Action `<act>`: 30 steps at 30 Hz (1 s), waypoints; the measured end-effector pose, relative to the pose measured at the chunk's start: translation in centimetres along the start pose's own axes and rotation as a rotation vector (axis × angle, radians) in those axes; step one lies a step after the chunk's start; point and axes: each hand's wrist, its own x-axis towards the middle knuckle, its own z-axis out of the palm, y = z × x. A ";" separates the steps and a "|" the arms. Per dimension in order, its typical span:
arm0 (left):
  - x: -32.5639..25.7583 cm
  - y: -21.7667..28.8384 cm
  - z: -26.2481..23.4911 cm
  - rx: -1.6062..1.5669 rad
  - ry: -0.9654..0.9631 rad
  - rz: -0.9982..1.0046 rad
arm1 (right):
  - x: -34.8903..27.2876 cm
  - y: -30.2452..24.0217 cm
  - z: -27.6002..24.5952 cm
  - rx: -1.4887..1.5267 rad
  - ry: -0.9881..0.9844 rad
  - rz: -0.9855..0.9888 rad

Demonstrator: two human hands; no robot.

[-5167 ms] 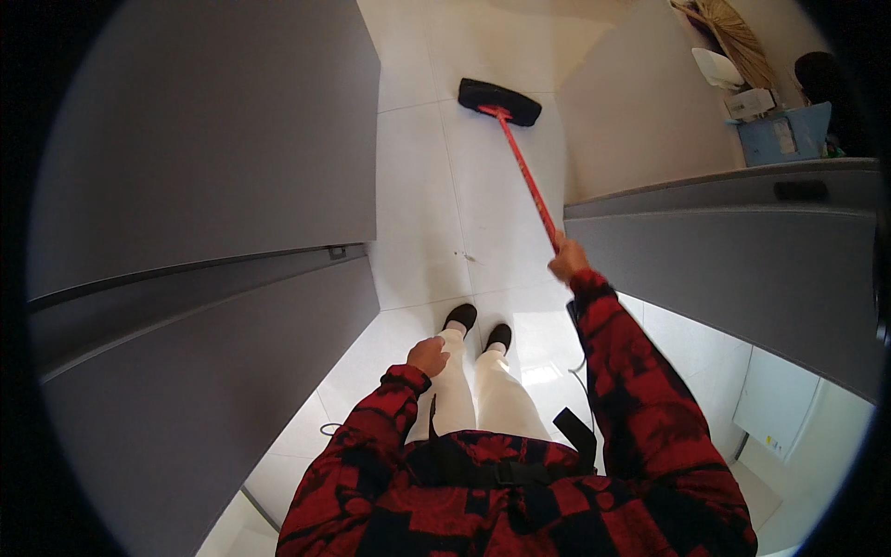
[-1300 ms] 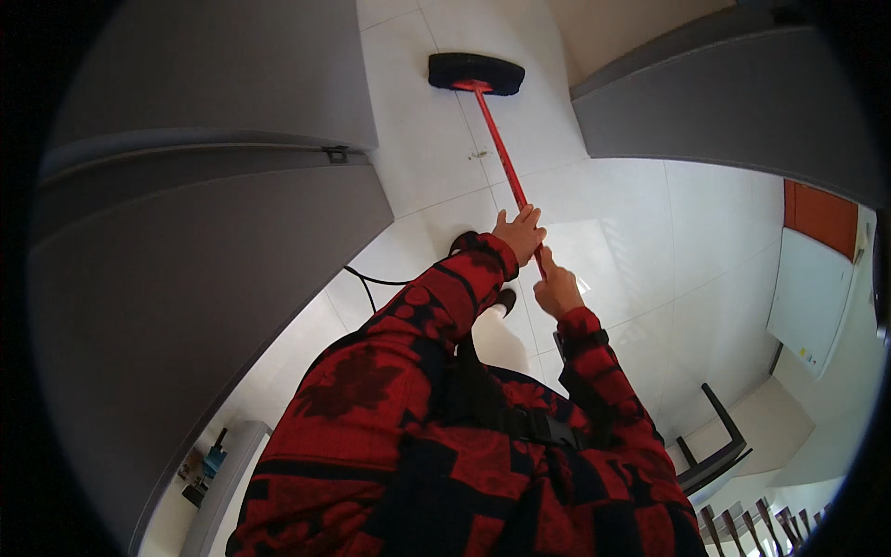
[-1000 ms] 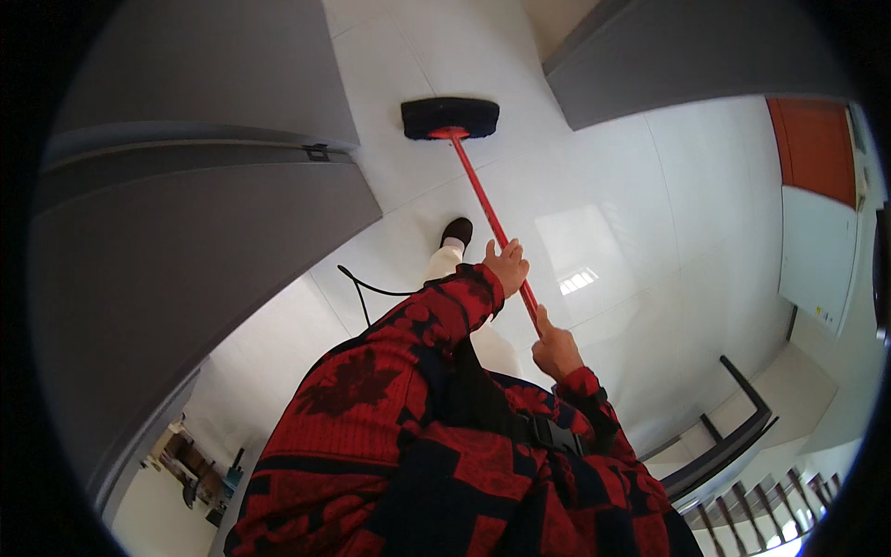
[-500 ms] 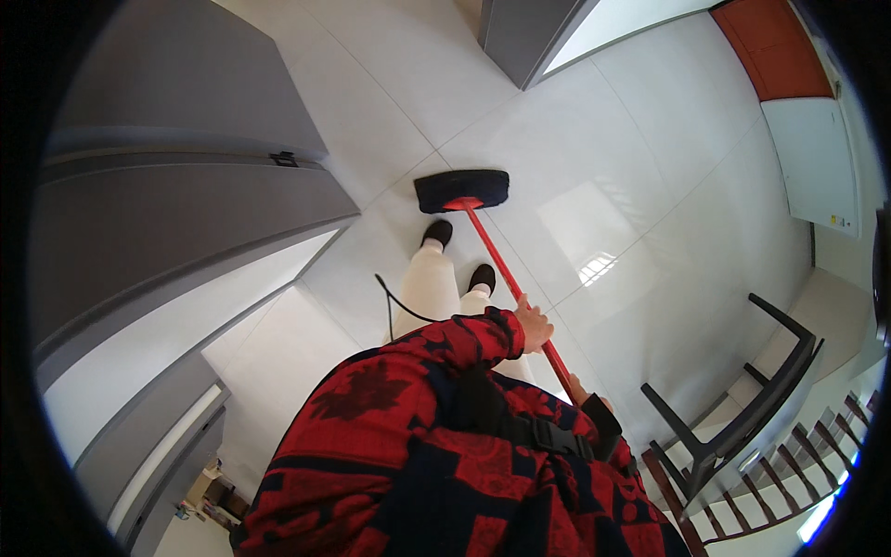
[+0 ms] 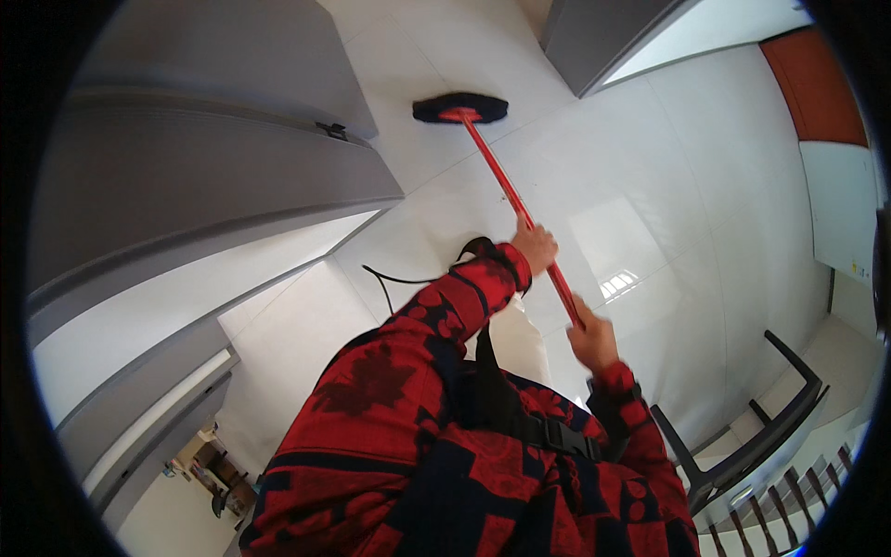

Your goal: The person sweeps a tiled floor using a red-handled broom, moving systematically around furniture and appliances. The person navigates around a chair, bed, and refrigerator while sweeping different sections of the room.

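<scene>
Both hands are on the red mop handle (image 5: 506, 190). The left hand (image 5: 535, 249) is wrapped tight higher up the shaft at frame centre, and the right hand (image 5: 592, 342) is clenched round its near end, just lower right. From that double grip the handle runs up and left to the black mop head (image 5: 460, 108), flat on the white tiled floor (image 5: 668, 186) near the top of the frame, beside the grey cabinet (image 5: 204, 176). The tiles look glossy all over; how much is already mopped, I cannot tell.
</scene>
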 end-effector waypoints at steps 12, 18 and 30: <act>-1.3 -13.5 -3.2 -0.247 0.060 -0.444 | 20.3 -9.6 4.2 -0.418 -0.277 -0.079; -2.7 -9.2 0.6 -0.317 0.071 -0.476 | 14.7 -7.8 3.9 -0.508 -0.347 -0.093; -0.6 7.0 5.1 -0.441 -0.223 -0.255 | -4.1 -3.2 -5.7 -0.648 -0.306 0.072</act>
